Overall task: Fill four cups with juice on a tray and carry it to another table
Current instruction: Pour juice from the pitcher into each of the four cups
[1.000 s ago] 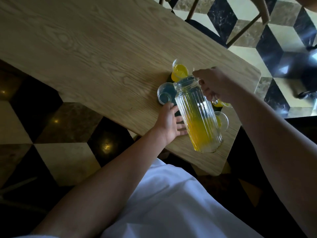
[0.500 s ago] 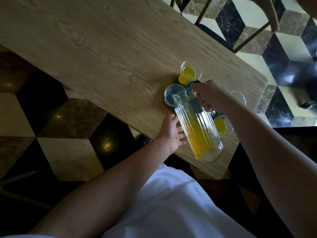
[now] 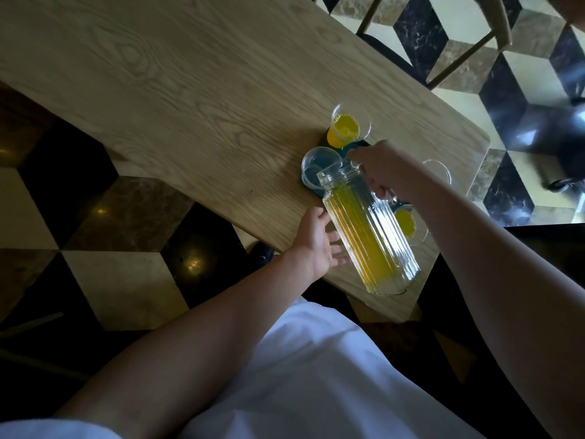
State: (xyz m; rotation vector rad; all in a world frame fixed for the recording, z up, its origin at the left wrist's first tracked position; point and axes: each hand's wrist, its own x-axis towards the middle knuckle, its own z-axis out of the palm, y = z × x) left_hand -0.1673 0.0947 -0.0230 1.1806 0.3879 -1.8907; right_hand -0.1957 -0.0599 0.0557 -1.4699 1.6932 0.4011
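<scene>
My right hand (image 3: 381, 167) grips the handle of a ribbed glass pitcher (image 3: 367, 229) of orange juice, tilted with its spout over an empty clear cup (image 3: 316, 164). That cup stands on a dark teal tray (image 3: 319, 190) near the table's near edge. A cup filled with juice (image 3: 346, 128) stands at the tray's far side. Another cup with juice (image 3: 408, 221) shows behind the pitcher. The rim of a further clear cup (image 3: 441, 167) peeks out past my right forearm. My left hand (image 3: 316, 242) rests open against the pitcher's lower side at the table edge.
The wooden table (image 3: 190, 90) stretches away to the upper left. A chair (image 3: 468, 42) stands beyond its far edge on the checkered floor (image 3: 95, 248). My white clothing (image 3: 300, 375) fills the lower middle.
The pitcher has tipped further toward the empty cup and its juice has run toward the spout. My left hand has slid slightly along the pitcher's side.
</scene>
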